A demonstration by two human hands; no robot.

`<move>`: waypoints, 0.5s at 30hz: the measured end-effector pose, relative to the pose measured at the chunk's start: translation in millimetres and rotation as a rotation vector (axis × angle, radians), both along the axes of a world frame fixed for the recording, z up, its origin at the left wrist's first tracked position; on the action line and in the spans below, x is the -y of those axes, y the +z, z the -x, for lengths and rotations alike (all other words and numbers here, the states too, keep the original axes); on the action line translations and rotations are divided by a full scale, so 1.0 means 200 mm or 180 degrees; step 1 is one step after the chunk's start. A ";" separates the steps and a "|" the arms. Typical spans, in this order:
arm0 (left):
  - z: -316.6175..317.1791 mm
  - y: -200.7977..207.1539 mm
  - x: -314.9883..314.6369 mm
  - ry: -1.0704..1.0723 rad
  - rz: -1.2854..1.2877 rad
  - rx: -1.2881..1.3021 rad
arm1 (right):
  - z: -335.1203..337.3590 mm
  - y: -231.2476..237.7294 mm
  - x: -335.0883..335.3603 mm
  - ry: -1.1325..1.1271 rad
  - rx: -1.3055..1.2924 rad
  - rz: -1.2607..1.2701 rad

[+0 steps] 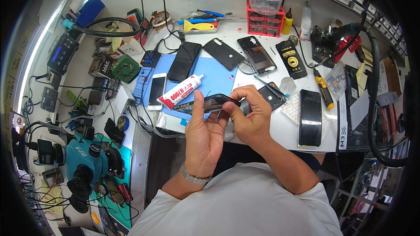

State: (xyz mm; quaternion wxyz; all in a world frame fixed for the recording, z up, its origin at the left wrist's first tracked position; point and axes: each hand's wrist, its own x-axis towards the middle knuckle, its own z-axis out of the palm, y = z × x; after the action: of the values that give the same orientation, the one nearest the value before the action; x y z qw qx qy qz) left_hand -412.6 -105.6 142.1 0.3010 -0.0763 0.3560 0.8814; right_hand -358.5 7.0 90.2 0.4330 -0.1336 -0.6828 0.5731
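My left hand (204,142) is closed round a dark, slim smartphone (205,103), which is tilted so that mostly its edge shows. My right hand (252,115) pinches the phone's right end between thumb and fingers; whether those fingers also hold something small is hidden. Just beyond my left thumb lies a white and red glue tube (180,92), its nozzle pointing to the far right. Under it spreads a blue mat (223,78). A white phone (156,88) lies left of the tube, and a black phone (184,62) lies behind it.
Farther back lie a black back cover (224,53) and a phone housing (257,55). To the right are a black phone (310,118) on bubble wrap and a yellow knife (323,88). A teal microscope (92,161) stands at left. Red drawers (264,22) stand behind.
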 end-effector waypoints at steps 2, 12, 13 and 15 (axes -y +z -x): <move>0.00 -0.01 0.00 0.0027 0.0042 0.0035 | 0.00 -0.01 0.00 -0.0010 -0.0003 -0.0044; 0.01 0.03 0.04 -0.0330 -0.0336 0.0031 | -0.10 -0.04 0.02 -0.0300 -0.0500 -0.1851; 0.02 0.02 0.04 -0.0336 -0.0367 -0.0025 | -0.12 -0.05 0.02 -0.0228 -0.0495 -0.2073; 0.06 -0.03 0.05 -0.0340 -0.0424 -0.0147 | -0.17 -0.04 0.04 0.0022 -0.0322 -0.1876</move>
State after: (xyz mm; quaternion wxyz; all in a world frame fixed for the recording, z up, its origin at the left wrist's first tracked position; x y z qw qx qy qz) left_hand -424.1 -115.8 136.2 0.3437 -0.0166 0.3070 0.8873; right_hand -325.3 -0.3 82.0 0.4846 0.0288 -0.7978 0.3576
